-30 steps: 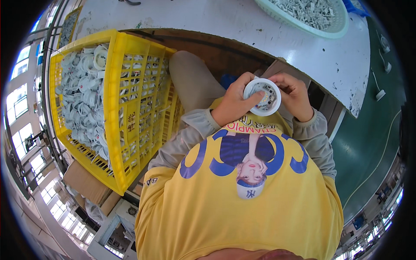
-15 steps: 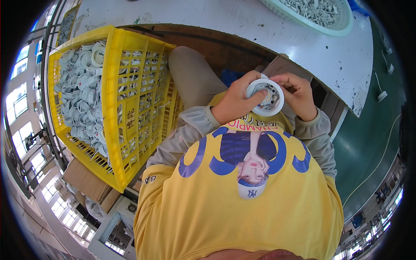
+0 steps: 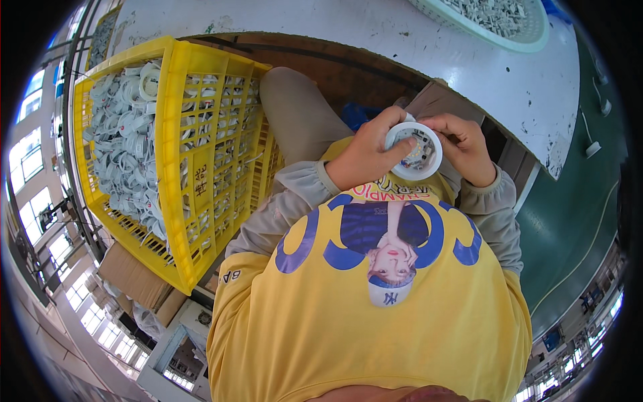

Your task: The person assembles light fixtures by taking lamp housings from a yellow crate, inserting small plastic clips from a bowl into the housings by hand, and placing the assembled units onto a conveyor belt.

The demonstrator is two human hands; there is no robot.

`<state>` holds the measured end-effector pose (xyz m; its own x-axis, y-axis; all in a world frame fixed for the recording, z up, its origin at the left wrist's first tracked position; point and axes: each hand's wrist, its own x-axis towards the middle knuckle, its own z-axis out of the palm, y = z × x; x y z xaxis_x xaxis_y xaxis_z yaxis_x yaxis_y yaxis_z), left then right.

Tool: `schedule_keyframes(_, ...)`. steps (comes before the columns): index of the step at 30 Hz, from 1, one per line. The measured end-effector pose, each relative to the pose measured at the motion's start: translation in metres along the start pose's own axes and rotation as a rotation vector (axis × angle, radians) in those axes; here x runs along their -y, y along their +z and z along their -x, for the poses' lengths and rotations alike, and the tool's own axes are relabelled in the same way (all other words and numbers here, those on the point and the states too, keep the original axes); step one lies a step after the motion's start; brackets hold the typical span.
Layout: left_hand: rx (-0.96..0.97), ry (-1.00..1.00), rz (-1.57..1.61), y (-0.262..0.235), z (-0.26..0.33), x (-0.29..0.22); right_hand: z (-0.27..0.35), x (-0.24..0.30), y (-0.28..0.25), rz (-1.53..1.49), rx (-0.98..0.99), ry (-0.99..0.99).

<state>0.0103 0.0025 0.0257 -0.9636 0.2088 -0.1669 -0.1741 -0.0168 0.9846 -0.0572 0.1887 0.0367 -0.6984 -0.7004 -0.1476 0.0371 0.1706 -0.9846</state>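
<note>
Below the white counter [image 3: 429, 47], left hand [image 3: 365, 157] and right hand [image 3: 465, 147] both clamp a white round housing [image 3: 414, 151], beside a yellow crate [image 3: 167, 154] of similar parts.

A white ring [image 3: 413, 151] sits above a yellow shirt [image 3: 375, 301] printed in blue. Left of the shirt, a yellow crate [image 3: 175, 161] holds white rings; sleeves are grey.

Your only view comes from the head camera, looking steeply down your own chest and lap, so close that your yellow shirt [image 3: 375, 301] fills the lower half. It faces forward toward the white desk [image 3: 375, 33] along the top edge, with the yellow crate [image 3: 167, 154] at your left. The fisheye bends every straight edge near the rim.
</note>
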Motion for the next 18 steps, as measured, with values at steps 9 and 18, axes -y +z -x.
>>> schedule_keyframes(9,0.096,-0.050,0.021,-0.003,0.001,0.000,0.005,0.005,0.003,0.186,-0.004,-0.094)
schedule_keyframes(18,0.141,-0.028,0.023,-0.003,0.004,-0.006,0.007,-0.005,-0.006,-0.215,0.157,0.152)
